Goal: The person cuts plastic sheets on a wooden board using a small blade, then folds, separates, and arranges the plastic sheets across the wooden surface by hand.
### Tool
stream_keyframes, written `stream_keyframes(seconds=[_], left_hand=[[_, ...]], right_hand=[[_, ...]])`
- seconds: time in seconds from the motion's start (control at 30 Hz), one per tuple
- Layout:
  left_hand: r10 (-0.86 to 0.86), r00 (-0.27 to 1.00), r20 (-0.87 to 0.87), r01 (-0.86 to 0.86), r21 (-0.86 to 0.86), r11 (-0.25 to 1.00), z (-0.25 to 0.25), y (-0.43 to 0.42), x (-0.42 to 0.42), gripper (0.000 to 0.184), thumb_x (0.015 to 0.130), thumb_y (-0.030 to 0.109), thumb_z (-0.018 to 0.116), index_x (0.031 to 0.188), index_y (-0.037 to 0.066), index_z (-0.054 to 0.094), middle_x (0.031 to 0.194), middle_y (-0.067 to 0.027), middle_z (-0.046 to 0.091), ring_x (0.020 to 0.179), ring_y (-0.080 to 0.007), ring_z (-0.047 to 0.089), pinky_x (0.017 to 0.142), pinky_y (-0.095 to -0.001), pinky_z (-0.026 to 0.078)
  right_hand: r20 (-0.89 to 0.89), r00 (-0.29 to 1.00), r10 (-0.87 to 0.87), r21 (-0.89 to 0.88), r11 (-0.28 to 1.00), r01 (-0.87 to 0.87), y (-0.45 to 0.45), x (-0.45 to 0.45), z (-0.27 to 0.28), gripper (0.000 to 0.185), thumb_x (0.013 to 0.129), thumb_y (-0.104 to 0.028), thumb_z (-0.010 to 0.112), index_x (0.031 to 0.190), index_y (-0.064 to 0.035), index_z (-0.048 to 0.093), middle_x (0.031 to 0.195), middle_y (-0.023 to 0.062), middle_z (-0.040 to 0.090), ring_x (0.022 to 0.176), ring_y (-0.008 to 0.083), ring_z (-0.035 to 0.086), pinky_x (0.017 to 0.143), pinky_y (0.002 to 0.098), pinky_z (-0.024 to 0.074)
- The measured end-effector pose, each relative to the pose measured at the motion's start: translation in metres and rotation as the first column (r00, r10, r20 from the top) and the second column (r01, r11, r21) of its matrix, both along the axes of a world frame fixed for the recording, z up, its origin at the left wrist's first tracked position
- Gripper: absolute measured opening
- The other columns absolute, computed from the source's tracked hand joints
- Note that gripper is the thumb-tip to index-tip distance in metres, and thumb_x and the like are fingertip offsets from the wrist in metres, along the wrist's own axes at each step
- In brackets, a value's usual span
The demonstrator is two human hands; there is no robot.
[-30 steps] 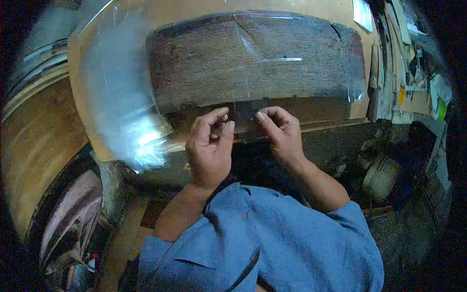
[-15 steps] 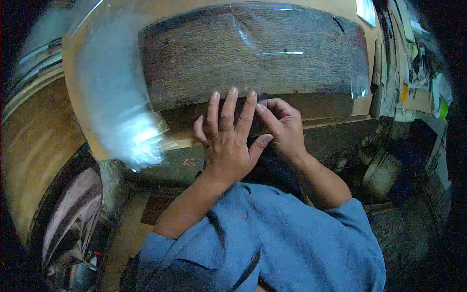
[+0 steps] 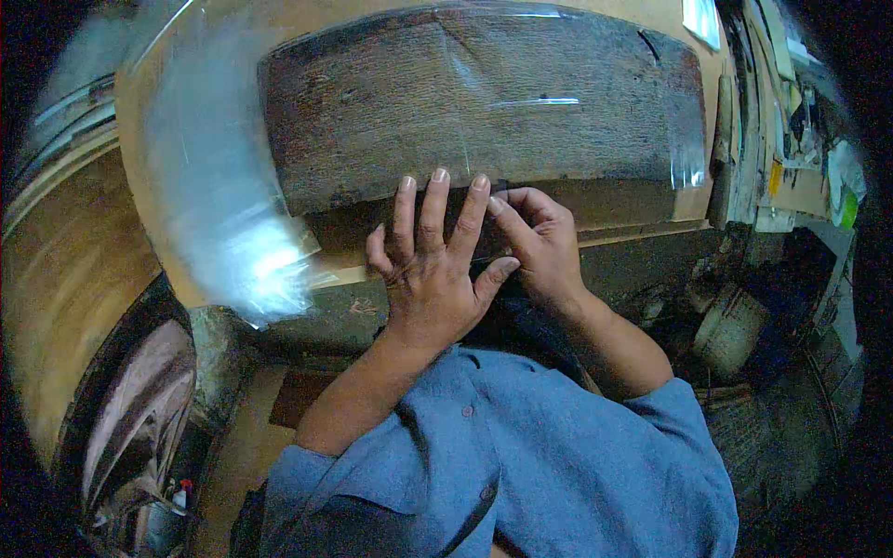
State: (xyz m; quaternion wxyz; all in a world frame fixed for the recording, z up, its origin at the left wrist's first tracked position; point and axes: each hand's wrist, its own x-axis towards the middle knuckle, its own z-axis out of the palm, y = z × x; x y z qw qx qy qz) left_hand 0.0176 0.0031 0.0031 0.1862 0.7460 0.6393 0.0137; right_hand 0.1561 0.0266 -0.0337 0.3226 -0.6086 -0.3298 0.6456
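My left hand (image 3: 433, 265) lies with spread fingers at the near edge of a dark, finely ridged board (image 3: 372, 116), its fingertips at that edge. Close beside it, my right hand (image 3: 539, 242) is closed in a pinch of thumb and forefinger. Whatever sits in that pinch is too small and dark to make out. Clear plastic film (image 3: 688, 163) with shiny creases shows at the board's right end. A stack of clear plastic sheets (image 3: 219, 186) lies to the left of the board.
Under these things is a light brown worktop (image 3: 693, 203) with its front edge close to my body. A pale, rounded container (image 3: 730, 330) stands low on the right. Crumpled pinkish cloth or plastic (image 3: 139, 409) fills a dark-rimmed holder at lower left.
My left hand has shifted very slightly left. The right hand keeps its pinch in the same place.
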Motion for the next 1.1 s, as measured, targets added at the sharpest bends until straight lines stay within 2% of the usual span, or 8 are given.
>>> stream_keyframes(seconds=[0.67, 0.77, 0.87, 0.93, 1.03, 1.1], left_hand=[[0.010, 1.000, 0.000, -0.010, 0.030, 1.000, 0.000, 0.000, 0.000, 0.067, 0.084, 0.062, 0.046, 0.140, 0.025, 0.039, 0.142, -0.0083, 0.033, 0.133, -0.0299, 0.024, 0.094, -0.0517, 0.021], [-0.006, 1.000, -0.005, 0.006, -0.004, 1.000, -0.001, -0.001, -0.001, 0.069, 0.084, 0.060, 0.047, 0.142, 0.024, 0.035, 0.146, -0.0106, 0.028, 0.135, -0.0329, 0.020, 0.098, -0.0550, 0.018], [-0.006, 1.000, 0.009, 0.006, 0.023, 1.000, -0.001, -0.002, -0.001, 0.068, 0.084, 0.059, 0.048, 0.141, 0.023, 0.035, 0.145, -0.0108, 0.028, 0.134, -0.0329, 0.022, 0.098, -0.0543, 0.020], [-0.014, 1.000, 0.016, 0.013, 0.055, 0.998, -0.003, -0.002, -0.001, 0.068, 0.085, 0.058, 0.048, 0.141, 0.022, 0.036, 0.145, -0.0110, 0.028, 0.134, -0.0330, 0.022, 0.097, -0.0541, 0.021], [-0.020, 1.000, -0.003, 0.020, 0.052, 0.998, 0.004, -0.002, 0.003, 0.068, 0.084, 0.056, 0.051, 0.141, 0.021, 0.036, 0.145, -0.0115, 0.028, 0.133, -0.0337, 0.023, 0.098, -0.0540, 0.021], [-0.018, 0.999, -0.028, 0.019, 0.053, 0.998, 0.003, -0.002, 0.004, 0.068, 0.083, 0.053, 0.054, 0.141, 0.021, 0.036, 0.145, -0.0116, 0.027, 0.134, -0.0340, 0.022, 0.099, -0.0541, 0.021]], right_hand=[[-0.066, 0.997, -0.036, -0.030, 0.999, 0.034, -0.002, 0.000, -0.001, 0.018, 0.088, -0.016, 0.062, 0.091, 0.0018, 0.064, 0.080, 0.0040, 0.064, 0.072, 0.0082, 0.056, 0.064, 0.0241, 0.0470], [0.019, 1.000, -0.009, -0.011, 1.000, 0.009, -0.005, 0.008, 0.008, 0.017, 0.088, -0.016, 0.062, 0.093, 0.0007, 0.063, 0.082, 0.0036, 0.064, 0.071, 0.0083, 0.056, 0.064, 0.0244, 0.0468], [0.150, 0.987, -0.059, 0.107, 0.993, 0.043, -0.004, 0.023, 0.020, 0.014, 0.086, -0.014, 0.063, 0.093, -0.0010, 0.062, 0.082, 0.0051, 0.063, 0.071, 0.0104, 0.057, 0.065, 0.0259, 0.0470], [0.425, 0.902, -0.074, 0.461, 0.876, -0.145, 0.003, 0.042, 0.027, 0.013, 0.084, -0.011, 0.064, 0.093, -0.0022, 0.061, 0.081, 0.0076, 0.062, 0.072, 0.0143, 0.058, 0.067, 0.0273, 0.0472], [0.547, 0.792, -0.270, 0.583, 0.802, -0.130, 0.039, 0.078, 0.033, 0.015, 0.081, -0.007, 0.065, 0.095, -0.0030, 0.062, 0.088, 0.0114, 0.061, 0.075, 0.0209, 0.060, 0.069, 0.0309, 0.0485], [0.708, 0.620, -0.339, 0.609, 0.738, -0.291, 0.074, 0.103, 0.040, 0.016, 0.082, -0.009, 0.064, 0.096, -0.0027, 0.062, 0.090, 0.0132, 0.062, 0.078, 0.0249, 0.061, 0.072, 0.0342, 0.0490]])
